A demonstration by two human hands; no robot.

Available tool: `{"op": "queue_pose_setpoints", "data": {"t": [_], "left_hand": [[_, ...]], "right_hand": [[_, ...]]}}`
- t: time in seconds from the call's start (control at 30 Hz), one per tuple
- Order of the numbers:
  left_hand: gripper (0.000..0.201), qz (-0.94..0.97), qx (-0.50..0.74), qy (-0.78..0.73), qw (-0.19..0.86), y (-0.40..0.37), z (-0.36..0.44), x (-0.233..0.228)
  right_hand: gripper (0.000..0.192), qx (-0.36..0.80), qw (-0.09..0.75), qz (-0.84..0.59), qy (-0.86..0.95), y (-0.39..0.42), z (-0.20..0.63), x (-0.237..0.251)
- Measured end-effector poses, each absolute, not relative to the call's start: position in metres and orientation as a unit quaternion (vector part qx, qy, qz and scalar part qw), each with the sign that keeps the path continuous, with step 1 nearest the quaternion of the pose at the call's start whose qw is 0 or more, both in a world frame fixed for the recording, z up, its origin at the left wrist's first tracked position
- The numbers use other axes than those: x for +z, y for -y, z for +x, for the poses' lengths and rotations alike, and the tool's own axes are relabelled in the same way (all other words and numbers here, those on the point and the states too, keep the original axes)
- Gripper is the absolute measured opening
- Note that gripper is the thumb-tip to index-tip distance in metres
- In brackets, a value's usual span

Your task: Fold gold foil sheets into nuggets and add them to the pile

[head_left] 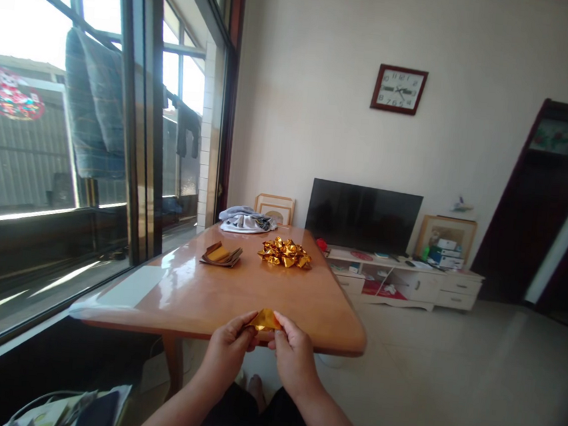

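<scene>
A small piece of gold foil paper (266, 319), partly folded, is held at the near edge of the wooden table. My left hand (232, 338) pinches its left corner between thumb and fingers. On the opposite corner, my right hand (291, 344) grips in the same way. Farther up the table lies a pile of folded gold foil pieces (286, 253). To its left rests a stack of flat gold and brown paper sheets (221, 254).
The wooden table (256, 291) stretches away from me beside a window. Folded clothes (247, 220) lie at its far end. Beyond stand a television (362, 217) and a white cabinet (425, 287). Papers and a cable (74, 410) are at lower left.
</scene>
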State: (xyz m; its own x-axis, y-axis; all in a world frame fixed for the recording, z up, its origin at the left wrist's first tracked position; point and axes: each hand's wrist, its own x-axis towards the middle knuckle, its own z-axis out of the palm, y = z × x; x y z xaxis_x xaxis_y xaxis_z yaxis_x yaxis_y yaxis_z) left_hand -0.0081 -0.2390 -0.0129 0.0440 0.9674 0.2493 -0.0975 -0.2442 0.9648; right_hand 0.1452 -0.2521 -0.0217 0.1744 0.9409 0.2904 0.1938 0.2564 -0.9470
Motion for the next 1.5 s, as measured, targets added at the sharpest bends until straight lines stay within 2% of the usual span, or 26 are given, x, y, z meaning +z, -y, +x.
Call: {"op": "queue_pose_setpoints", "data": {"t": [0.47,0.67,0.87,1.07,1.33,1.5], "left_hand": [[0.055,0.543,0.562,-0.403,0.476,0.2361,-0.0083,-0.0164],[0.056,0.541,0.561,-0.418,0.466,0.2377,-0.0077,-0.0154],[0.047,0.556,0.558,-0.411,0.459,0.2398,-0.0081,-0.0146],[0.049,0.565,0.536,-0.411,0.474,0.2358,-0.0091,-0.0155],[0.042,0.603,0.506,-0.416,0.456,0.2369,-0.0122,-0.0126],[0.045,0.587,0.501,-0.422,0.475,0.2335,-0.0133,-0.0165]], "right_hand": [[0.047,0.344,0.570,-0.501,0.553,0.2473,0.1469,-0.0284],[0.027,0.331,0.578,-0.491,0.561,0.2497,0.1451,-0.0248],[0.028,0.330,0.565,-0.494,0.573,0.2521,0.1461,-0.0207],[0.031,0.315,0.544,-0.517,0.581,0.2515,0.1473,-0.0235],[0.033,0.313,0.544,-0.519,0.581,0.2523,0.1475,-0.0243],[0.036,0.328,0.553,-0.509,0.571,0.2495,0.1486,-0.0268]]}}
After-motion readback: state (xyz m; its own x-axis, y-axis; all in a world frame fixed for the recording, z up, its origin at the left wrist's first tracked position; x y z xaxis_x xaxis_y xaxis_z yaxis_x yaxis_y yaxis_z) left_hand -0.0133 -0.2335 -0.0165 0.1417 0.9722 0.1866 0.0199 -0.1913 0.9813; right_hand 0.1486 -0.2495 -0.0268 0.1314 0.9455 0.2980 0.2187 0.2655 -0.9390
